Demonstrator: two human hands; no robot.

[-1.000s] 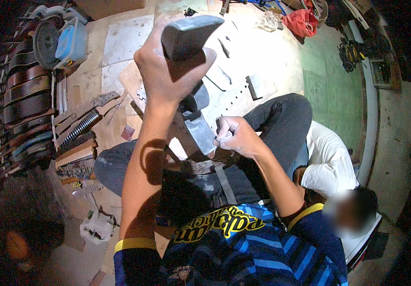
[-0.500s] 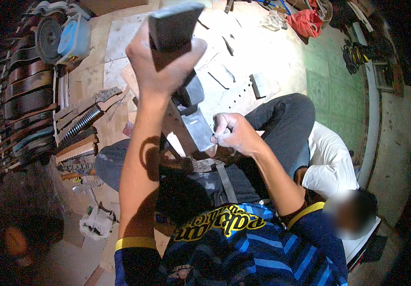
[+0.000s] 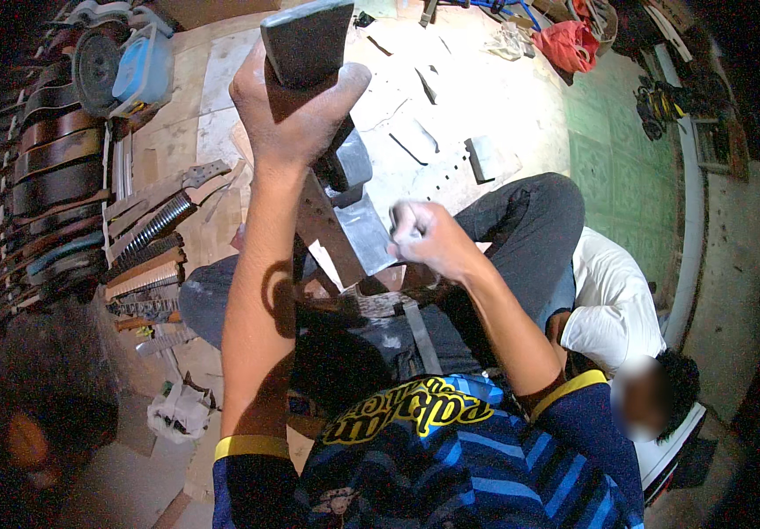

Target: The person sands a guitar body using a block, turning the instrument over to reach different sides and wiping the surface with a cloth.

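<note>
The dark block (image 3: 309, 46) is far and left, in the left hand (image 3: 290, 119), whose fingers wrap its sides; it is probably stiff, best gripped there. The right hand (image 3: 433, 240) curls its fingers closed; contents cannot be told.

The shirt (image 3: 450, 476) is navy with slanted lighter-blue stripes (image 3: 503, 448) and yellow-and-black lettering (image 3: 406, 410). Beyond the shirt's short, yellow-banded sleeves (image 3: 252, 447), the forearms (image 3: 261, 264) are bare; the right hand (image 3: 428, 238) looks dusty. Beyond the shirt's hem are dark grey trousers (image 3: 534, 220).
</note>
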